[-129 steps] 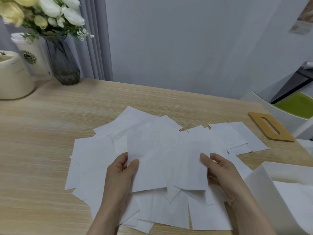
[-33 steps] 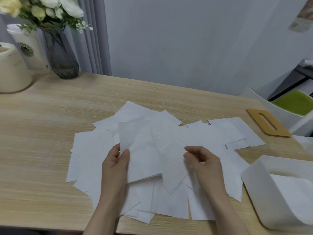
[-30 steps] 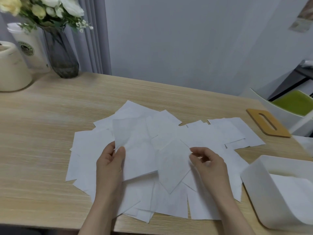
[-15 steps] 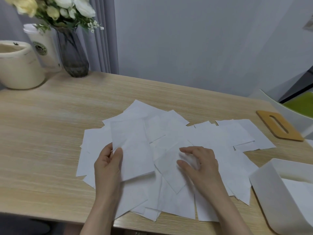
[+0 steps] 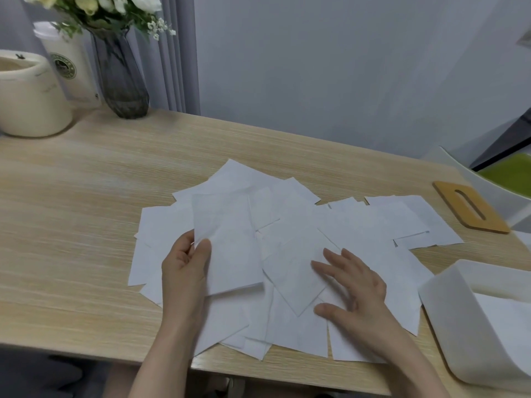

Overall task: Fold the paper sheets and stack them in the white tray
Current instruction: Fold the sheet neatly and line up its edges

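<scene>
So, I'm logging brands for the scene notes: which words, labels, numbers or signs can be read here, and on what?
Nothing reads clearly.
Round green logo on the tall white paper cup: lettering too blurred.
Small dark mark on the cream round container: no text legible.
White paper sheets: no readable print.

- Bare table (image 5: 71, 225) lies open left of the paper sheets (image 5: 287, 254).
- Far left stand a vase (image 5: 120, 81) and cream pot (image 5: 28, 96) (close together).
- White tray (image 5: 448, 305) blocks the near right.

A home or office desk (image 5: 86, 179), with flower vase (image 5: 120, 79) and takeaway cup (image 5: 69, 61).
</scene>
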`<action>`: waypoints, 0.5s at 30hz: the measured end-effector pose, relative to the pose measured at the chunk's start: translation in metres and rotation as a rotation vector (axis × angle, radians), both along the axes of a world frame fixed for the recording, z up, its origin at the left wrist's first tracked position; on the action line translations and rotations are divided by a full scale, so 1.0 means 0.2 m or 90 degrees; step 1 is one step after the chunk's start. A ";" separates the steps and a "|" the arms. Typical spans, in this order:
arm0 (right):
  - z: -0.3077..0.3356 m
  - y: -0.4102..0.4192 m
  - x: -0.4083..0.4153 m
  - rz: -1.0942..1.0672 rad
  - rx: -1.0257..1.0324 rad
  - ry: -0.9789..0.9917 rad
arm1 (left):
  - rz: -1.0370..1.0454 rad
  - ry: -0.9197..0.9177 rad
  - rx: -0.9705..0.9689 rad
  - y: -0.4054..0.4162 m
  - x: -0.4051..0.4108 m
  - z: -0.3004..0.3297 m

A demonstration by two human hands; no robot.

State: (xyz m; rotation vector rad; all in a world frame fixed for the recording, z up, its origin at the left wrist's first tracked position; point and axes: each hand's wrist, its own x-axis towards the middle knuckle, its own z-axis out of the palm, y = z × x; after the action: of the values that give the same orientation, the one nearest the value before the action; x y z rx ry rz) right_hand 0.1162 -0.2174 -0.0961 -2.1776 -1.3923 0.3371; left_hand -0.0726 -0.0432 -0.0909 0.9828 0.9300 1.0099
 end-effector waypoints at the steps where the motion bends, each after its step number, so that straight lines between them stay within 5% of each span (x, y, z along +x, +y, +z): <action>1: -0.01 0.00 0.00 0.000 0.005 0.003 | 0.001 0.004 0.002 0.00 0.00 0.01; 7: -0.04 0.05 0.00 -0.050 0.088 -0.010 | 0.000 -0.003 0.014 -0.02 0.05 0.04; 15: -0.02 -0.02 0.07 0.028 -0.025 -0.011 | -0.014 0.000 0.003 -0.06 0.07 0.01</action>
State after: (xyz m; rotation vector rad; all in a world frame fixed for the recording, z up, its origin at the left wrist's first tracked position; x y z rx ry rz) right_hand 0.1292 -0.2214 -0.0998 -2.1888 -1.4553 0.3660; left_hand -0.0577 -0.0551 -0.0898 0.9947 0.9151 0.9934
